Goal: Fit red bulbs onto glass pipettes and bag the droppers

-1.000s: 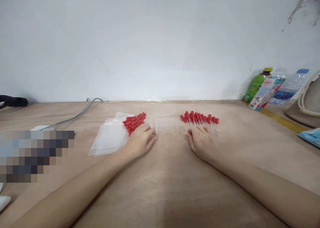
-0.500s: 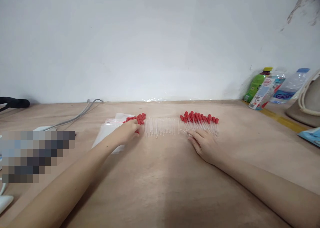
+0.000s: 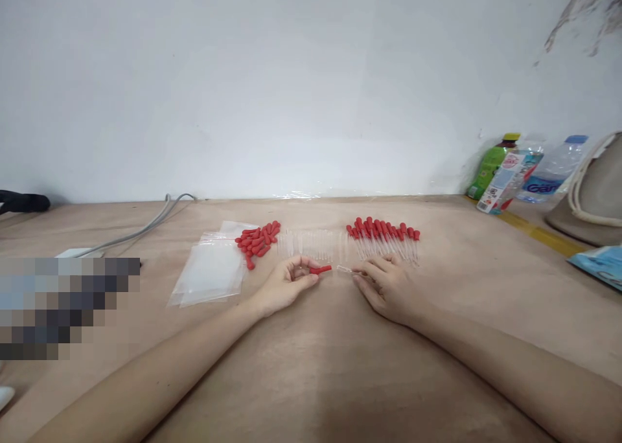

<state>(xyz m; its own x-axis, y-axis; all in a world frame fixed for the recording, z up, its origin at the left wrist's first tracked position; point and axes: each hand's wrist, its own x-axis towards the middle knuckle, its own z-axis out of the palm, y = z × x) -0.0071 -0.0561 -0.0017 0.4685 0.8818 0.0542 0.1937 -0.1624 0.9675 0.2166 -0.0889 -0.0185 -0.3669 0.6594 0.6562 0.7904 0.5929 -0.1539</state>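
My left hand (image 3: pixel 286 282) pinches a single red rubber bulb (image 3: pixel 321 270), its open end pointing right. My right hand (image 3: pixel 383 286) pinches a clear glass tube (image 3: pixel 346 269) whose tip faces the bulb, a small gap between them. Behind my hands lies a row of bare clear tubes (image 3: pixel 313 243). A loose pile of red bulbs (image 3: pixel 256 239) lies to the left of that row. To its right, several finished droppers with red bulbs (image 3: pixel 383 236) lie side by side.
A stack of clear plastic bags (image 3: pixel 208 271) lies left of the bulb pile. A grey cable (image 3: pixel 140 230) runs along the wooden table toward the wall. Drink bottles (image 3: pixel 510 170), a beige bag (image 3: pixel 590 197) and a blue packet (image 3: pixel 600 265) crowd the far right.
My left hand reached into the bulb pile, then came back toward the centre with one red bulb. My right hand picked up a clear tube and brought it to meet the bulb.
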